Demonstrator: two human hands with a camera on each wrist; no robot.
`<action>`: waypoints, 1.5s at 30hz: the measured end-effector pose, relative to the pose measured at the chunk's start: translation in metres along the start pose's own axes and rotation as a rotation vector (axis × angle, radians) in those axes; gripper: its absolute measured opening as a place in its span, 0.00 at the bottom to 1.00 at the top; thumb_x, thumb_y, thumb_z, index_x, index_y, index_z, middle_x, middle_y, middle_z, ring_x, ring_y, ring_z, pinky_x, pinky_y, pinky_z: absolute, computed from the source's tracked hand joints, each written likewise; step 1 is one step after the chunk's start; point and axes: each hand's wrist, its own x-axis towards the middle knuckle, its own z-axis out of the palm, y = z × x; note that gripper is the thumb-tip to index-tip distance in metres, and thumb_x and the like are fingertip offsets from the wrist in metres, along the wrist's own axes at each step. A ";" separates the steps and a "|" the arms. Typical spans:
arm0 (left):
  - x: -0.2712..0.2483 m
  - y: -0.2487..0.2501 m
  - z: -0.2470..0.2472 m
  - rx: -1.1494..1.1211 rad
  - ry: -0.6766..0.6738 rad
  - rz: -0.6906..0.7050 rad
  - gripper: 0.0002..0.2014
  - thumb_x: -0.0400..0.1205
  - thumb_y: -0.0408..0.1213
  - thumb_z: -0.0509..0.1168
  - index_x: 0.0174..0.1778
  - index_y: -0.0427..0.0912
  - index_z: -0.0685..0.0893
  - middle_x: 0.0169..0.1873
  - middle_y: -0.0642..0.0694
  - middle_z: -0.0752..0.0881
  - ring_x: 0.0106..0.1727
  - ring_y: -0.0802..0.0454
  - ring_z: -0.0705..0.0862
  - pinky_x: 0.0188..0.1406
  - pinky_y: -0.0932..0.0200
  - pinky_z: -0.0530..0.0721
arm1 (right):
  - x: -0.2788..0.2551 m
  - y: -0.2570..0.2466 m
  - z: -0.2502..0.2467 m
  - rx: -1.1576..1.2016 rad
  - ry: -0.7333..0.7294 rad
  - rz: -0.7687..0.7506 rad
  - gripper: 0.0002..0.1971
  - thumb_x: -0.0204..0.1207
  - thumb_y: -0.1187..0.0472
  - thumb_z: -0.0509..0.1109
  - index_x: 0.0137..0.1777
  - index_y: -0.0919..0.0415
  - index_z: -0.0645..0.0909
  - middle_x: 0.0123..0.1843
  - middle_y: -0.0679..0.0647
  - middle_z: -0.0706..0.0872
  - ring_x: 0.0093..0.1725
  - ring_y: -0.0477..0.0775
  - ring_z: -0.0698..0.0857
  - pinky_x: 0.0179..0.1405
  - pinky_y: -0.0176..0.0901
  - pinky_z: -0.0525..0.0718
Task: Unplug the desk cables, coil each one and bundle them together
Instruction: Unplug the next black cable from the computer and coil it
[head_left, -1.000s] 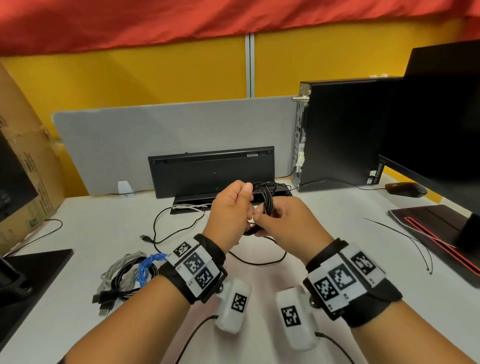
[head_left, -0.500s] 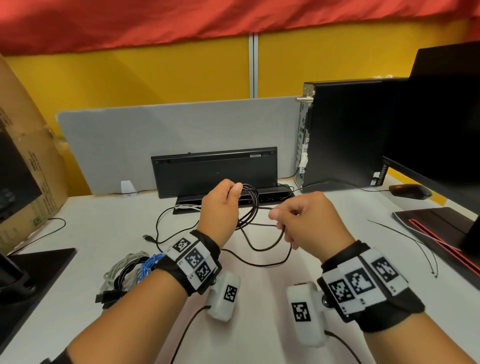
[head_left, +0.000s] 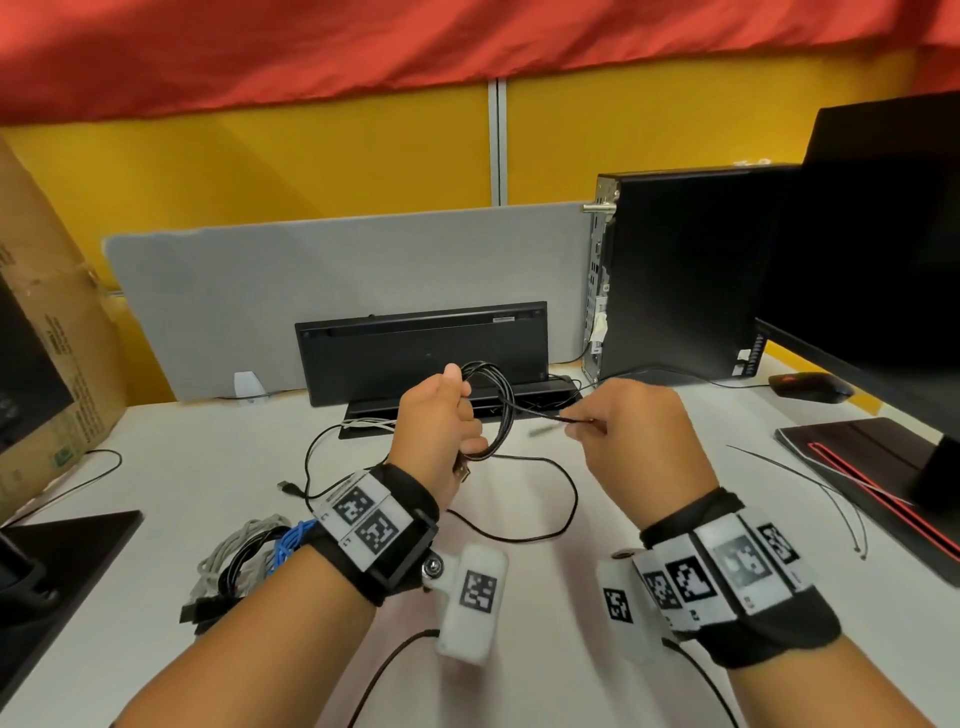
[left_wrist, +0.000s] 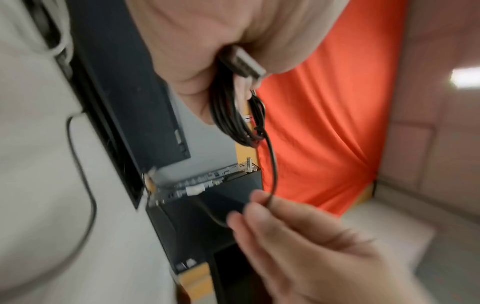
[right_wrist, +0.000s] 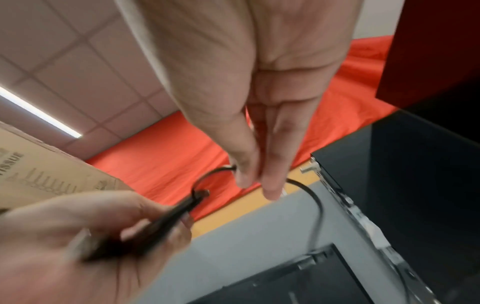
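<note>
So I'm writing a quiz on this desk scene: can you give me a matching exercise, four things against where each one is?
Things:
1. black cable coil
2. cable bundle
3. mouse
4. cardboard box

Places:
A. far right of the desk, under the monitor
B. left edge, standing against the wall
C. held in the left hand
D. on the desk beside the left wrist

Pairs: 1-C, 2-D, 3-A, 4-B

Keyboard (head_left: 421, 345) is propped up at the back edge of the desk (head_left: 156, 467) against the divider panel (head_left: 337, 280), with the PC tower (head_left: 685, 270) just right of it. Bundle of cables (head_left: 244, 561) sits toward the front-left, cardboard box (head_left: 47, 322) on the left edge, mouse (head_left: 810, 387) near the back-right.
</note>
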 end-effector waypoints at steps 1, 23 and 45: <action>-0.002 0.000 0.001 -0.088 -0.036 -0.039 0.16 0.91 0.43 0.52 0.38 0.42 0.71 0.24 0.52 0.59 0.20 0.58 0.57 0.17 0.65 0.57 | 0.001 0.002 0.004 0.082 0.055 0.001 0.07 0.75 0.63 0.75 0.50 0.55 0.92 0.46 0.50 0.90 0.45 0.47 0.85 0.43 0.21 0.71; -0.011 -0.018 0.014 -0.197 -0.151 0.026 0.16 0.91 0.44 0.49 0.40 0.42 0.71 0.21 0.51 0.66 0.16 0.57 0.66 0.19 0.63 0.76 | -0.009 -0.006 0.028 1.168 -0.066 0.157 0.28 0.72 0.69 0.76 0.71 0.50 0.77 0.40 0.58 0.92 0.47 0.52 0.92 0.52 0.37 0.87; -0.005 -0.011 0.006 -0.002 -0.132 0.115 0.14 0.91 0.36 0.49 0.41 0.39 0.75 0.38 0.43 0.78 0.37 0.49 0.79 0.48 0.50 0.82 | 0.000 0.001 0.024 0.899 -0.029 0.293 0.13 0.79 0.72 0.66 0.38 0.61 0.88 0.29 0.53 0.87 0.28 0.47 0.86 0.35 0.47 0.91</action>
